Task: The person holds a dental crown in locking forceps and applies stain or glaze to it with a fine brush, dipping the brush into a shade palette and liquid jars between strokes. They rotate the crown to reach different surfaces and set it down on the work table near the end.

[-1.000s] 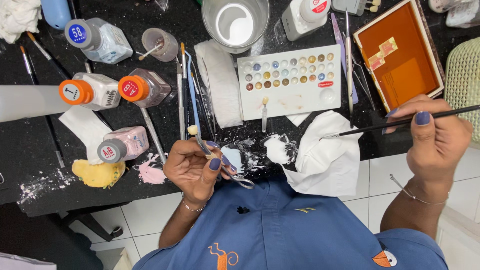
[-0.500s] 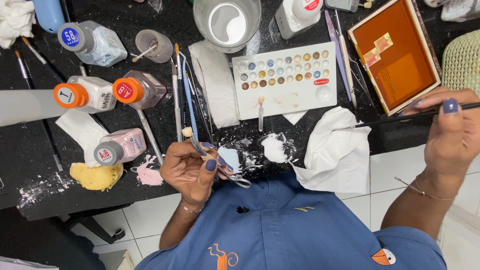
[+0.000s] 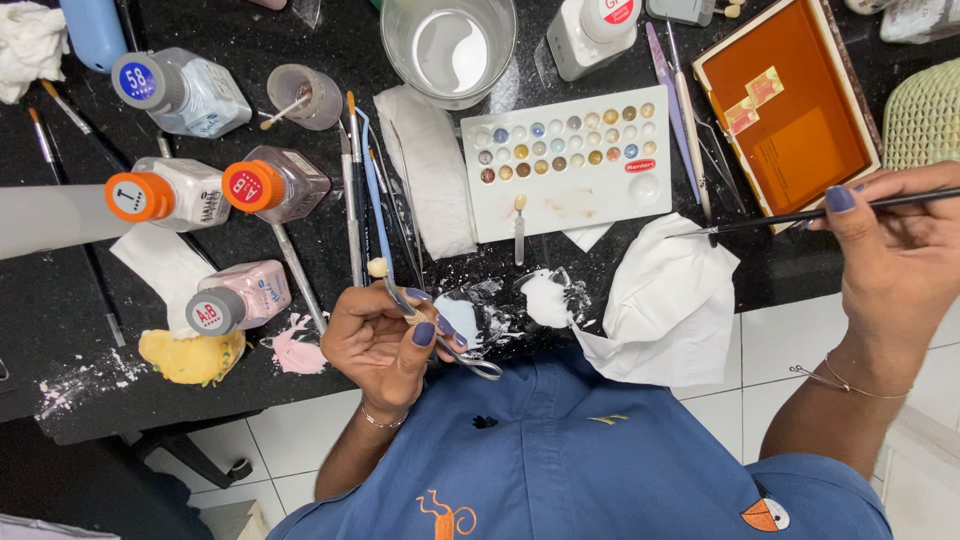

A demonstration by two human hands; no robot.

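A thin brush (image 3: 800, 215) is pinched in the right hand (image 3: 890, 255), over a white tissue (image 3: 665, 300). The left hand (image 3: 385, 340) grips metal tweezers (image 3: 440, 340) holding a small tooth (image 3: 378, 267).

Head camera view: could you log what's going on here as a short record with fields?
Left hand: grips a metal clamp tool with a small tooth-like piece at its tip
Right hand: holds a thin brush, tip over a white tissue
Palette: white, rows of small colour wells
Bottles: orange caps, lying on the black counter
Cup: clear, holds water
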